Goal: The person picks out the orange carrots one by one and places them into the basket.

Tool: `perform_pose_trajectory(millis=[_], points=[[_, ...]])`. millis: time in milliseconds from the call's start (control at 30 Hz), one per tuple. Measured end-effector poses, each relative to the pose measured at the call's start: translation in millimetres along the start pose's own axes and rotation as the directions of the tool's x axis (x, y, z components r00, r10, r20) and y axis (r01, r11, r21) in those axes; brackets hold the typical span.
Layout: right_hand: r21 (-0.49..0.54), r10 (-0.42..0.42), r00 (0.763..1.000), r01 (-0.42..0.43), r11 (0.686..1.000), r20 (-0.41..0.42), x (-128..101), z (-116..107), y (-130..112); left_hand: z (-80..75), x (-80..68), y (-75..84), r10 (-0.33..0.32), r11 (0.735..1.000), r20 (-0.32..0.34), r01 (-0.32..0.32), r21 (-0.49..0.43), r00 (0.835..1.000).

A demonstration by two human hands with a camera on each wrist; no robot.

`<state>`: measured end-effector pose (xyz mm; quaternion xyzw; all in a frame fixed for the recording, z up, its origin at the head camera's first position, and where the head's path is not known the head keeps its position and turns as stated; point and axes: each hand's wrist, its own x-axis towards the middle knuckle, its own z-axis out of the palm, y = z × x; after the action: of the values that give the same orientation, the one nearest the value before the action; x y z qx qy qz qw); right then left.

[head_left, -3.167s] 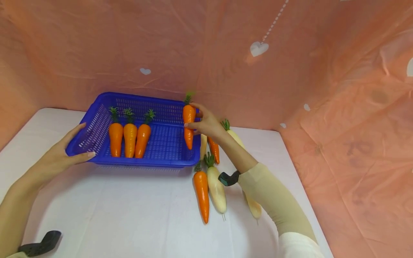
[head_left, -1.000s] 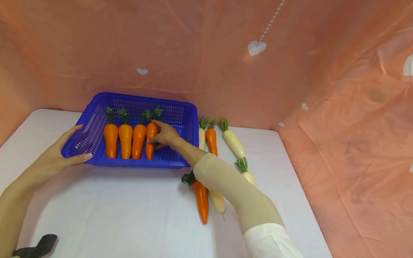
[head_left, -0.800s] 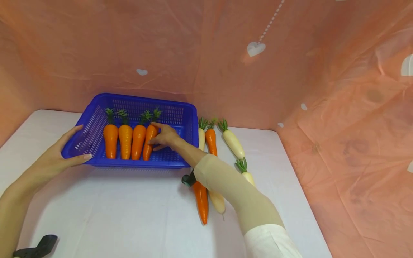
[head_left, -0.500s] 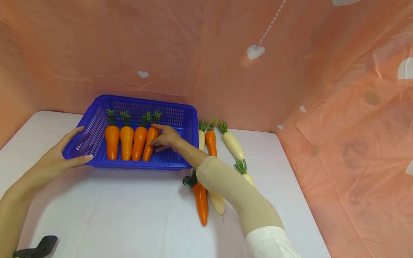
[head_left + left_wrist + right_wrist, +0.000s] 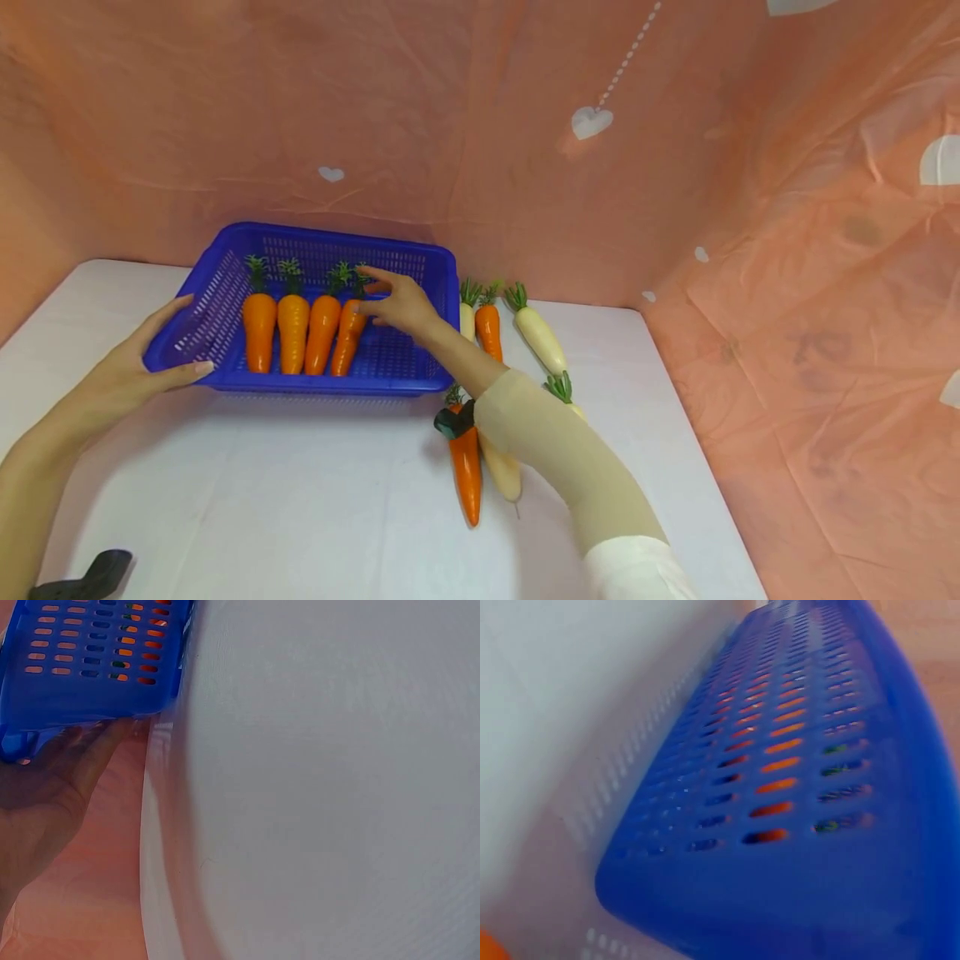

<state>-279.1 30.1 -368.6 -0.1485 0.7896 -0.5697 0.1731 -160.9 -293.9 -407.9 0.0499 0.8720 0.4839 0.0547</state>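
Note:
A blue plastic basket [image 5: 405, 385] with slotted walls stands toward the back left of the table in the head view. My left hand [image 5: 131, 367] grips its left end, thumb along the near rim and fingers at the far side. Inside, carrots with green tops lie side by side; the rightmost carrot [image 5: 348, 337] leans slightly. Over that carrot's top is my right hand [image 5: 405, 304], fingers spread and not closed round it; whether a fingertip touches it I cannot tell. The left wrist view shows the left hand [image 5: 45, 810] under the basket's end wall [image 5: 90, 697].
Right of the basket lie a carrot [image 5: 489, 329], a white radish [image 5: 542, 337] and another radish partly behind the basket. Nearer, a carrot [image 5: 467, 475] and a radish [image 5: 501, 471] lie partly under the right forearm. An orange sheet [image 5: 465, 125] rises behind the white table [image 5: 300, 500].
The right hand carried a carrot from the basket's right end leftward, laid it beside the others, and released it. It has just lifted slightly up and right. The left hand stays on the basket.

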Motion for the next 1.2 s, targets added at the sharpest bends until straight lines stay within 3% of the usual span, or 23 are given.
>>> perform_pose_trajectory(millis=[233, 567, 1200], points=[[0.086, -0.060, 0.998, 0.059, 0.995, 0.018, -5, -11, -4, 0.3, -0.9, -1.3, 0.014, 0.999, -0.004, -0.014, -0.035, 1.000], [0.055, -0.159, 0.987, 0.158, 0.986, 0.017, -16, -42, 1, -2.0, 1.4, -2.0, -0.004, 0.999, 0.004, 0.005, -0.050, 1.000], [0.060, -0.158, 0.983, 0.164, 0.985, -0.096, -42, -95, 13, -1.7, 0.5, -4.0, -0.007, 0.998, 0.006, 0.007, -0.057, 1.000]])
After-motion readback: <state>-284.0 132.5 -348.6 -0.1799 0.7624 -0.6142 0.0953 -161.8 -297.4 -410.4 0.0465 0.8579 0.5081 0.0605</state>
